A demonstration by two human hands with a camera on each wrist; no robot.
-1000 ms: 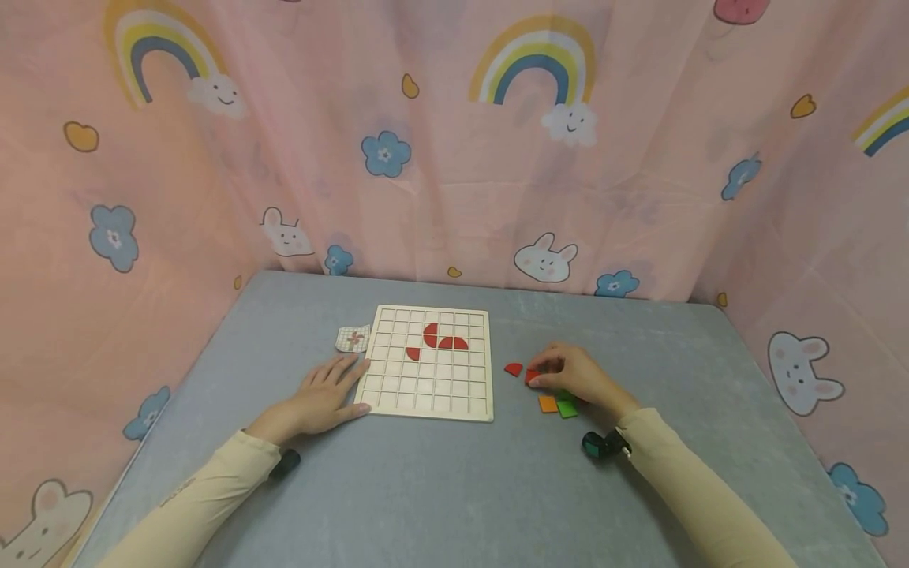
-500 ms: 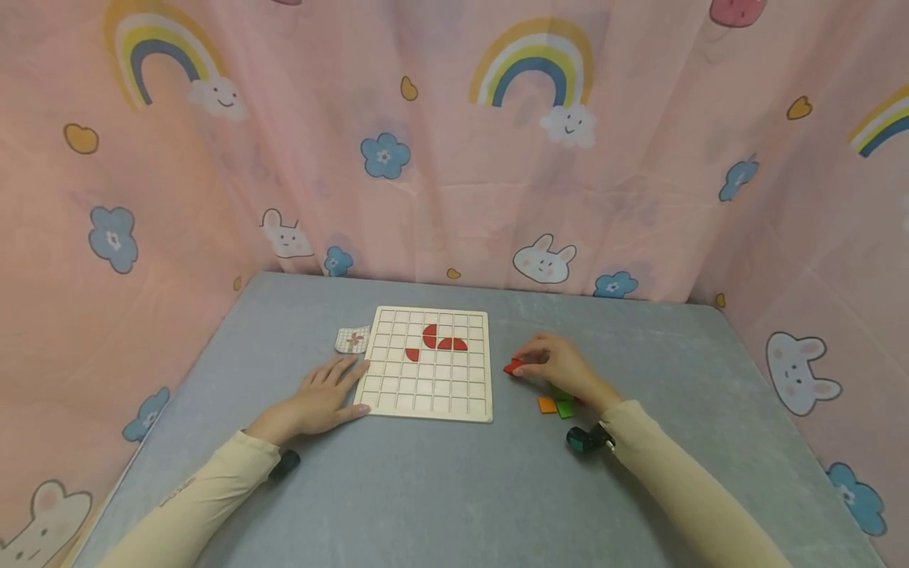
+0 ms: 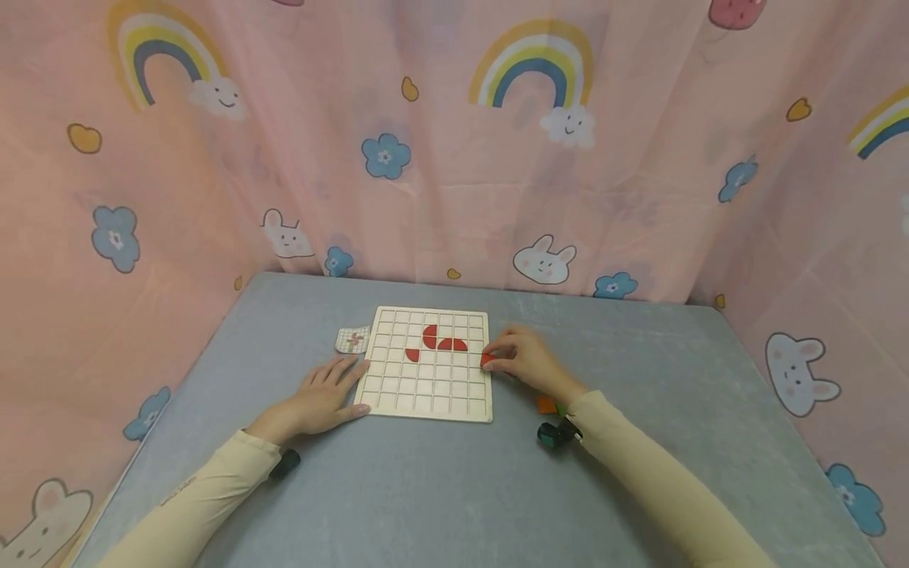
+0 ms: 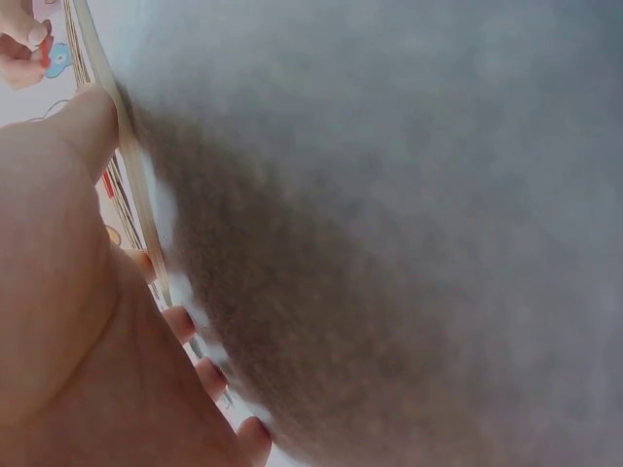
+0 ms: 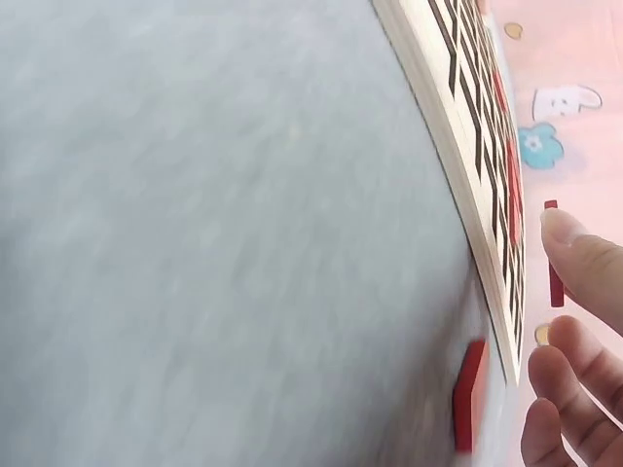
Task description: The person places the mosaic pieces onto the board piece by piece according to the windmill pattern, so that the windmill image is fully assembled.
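Observation:
My right hand (image 3: 529, 363) pinches a red quarter-circle tile (image 3: 486, 359) at the right edge of the wooden grid board (image 3: 424, 386). In the right wrist view that tile (image 5: 556, 258) is held up between thumb and fingers, off the table. Another red tile (image 5: 469, 397) lies on the tabletop beside the board; the hand hides it in the head view. Several red quarter-circle tiles (image 3: 429, 342) sit in the board's upper cells. My left hand (image 3: 319, 401) lies with fingers extended at the board's left side, its thumb and fingertips touching the edge.
A small card (image 3: 353, 339) with a red pattern on a grid lies left of the board. An orange square tile (image 3: 546, 405) and a partly covered green tile (image 3: 560, 409) lie under the right wrist. Pink printed curtain (image 3: 440, 197) surrounds the grey table (image 3: 426, 497).
My right hand has picked up a red tile from the table and carried it left to the board's right edge. The left hand stays where it was.

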